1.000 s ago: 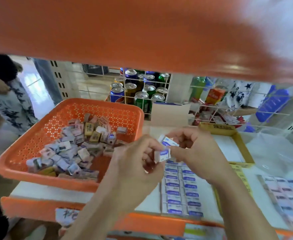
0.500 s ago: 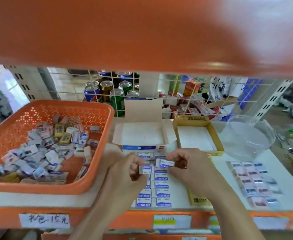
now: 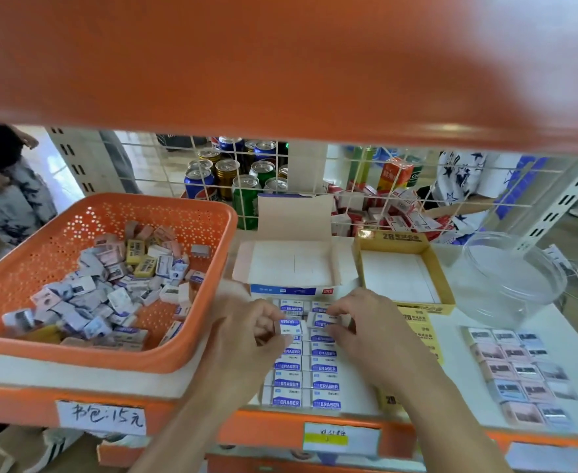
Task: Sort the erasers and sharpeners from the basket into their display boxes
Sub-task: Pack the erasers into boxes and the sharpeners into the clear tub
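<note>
At the far left of the shelf (image 3: pixel 461 387) sits an orange perforated basket (image 3: pixel 41 254), holding a loose heap of small wrapped erasers and sharpeners (image 3: pixel 110 288) – mostly white and blue, a few yellow or pink; below its front rim a handwritten price label (image 3: pixel 101 417) is stuck to the shelf edge. Just right of the basket the left hand (image 3: pixel 246 332) has its fingers curled, pinching a white-and-blue eraser (image 3: pixel 290 327) at the tips; under and between both hands lie two neat columns of matching erasers (image 3: pixel 306 377), labels up, running toward the shelf's front edge. Facing it, the right hand (image 3: pixel 366 322) is curled too, its fingertips pinching a second eraser (image 3: pixel 321 320) just above the top of the right column; the two held erasers are near each other but apart. Behind the hands stands a white display box (image 3: pixel 294 268), lid flapped up; beside it is a yellow display box (image 3: pixel 391 237), then a clear plastic tub (image 3: pixel 509 278). Farthest right, a grid of pink and pale erasers (image 3: pixel 519 373) lies flat on the shelf – blurred.
</note>
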`<act>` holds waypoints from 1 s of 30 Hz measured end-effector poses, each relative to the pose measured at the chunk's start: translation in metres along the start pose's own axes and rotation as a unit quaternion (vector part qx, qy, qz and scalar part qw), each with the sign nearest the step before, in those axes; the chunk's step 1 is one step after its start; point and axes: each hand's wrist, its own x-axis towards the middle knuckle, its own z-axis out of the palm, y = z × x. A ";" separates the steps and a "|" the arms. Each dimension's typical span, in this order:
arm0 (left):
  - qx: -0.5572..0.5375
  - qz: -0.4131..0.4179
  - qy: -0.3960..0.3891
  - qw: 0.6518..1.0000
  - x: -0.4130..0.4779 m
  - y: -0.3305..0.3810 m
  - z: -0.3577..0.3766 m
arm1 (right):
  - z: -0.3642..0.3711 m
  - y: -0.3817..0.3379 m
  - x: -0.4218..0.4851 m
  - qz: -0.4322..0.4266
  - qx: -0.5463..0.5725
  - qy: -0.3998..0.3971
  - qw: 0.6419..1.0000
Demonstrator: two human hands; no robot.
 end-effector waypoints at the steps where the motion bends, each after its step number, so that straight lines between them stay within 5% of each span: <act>1: -0.003 0.000 -0.003 1.000 0.001 0.000 0.001 | 0.001 0.000 0.001 0.001 -0.004 -0.003 1.000; 23: -0.125 0.006 -0.003 0.992 0.012 -0.003 0.005 | 0.001 0.002 0.011 0.013 -0.018 -0.036 0.999; 30: -0.013 0.052 -0.019 0.998 0.018 -0.010 0.004 | -0.003 0.003 0.011 0.029 -0.008 -0.047 0.998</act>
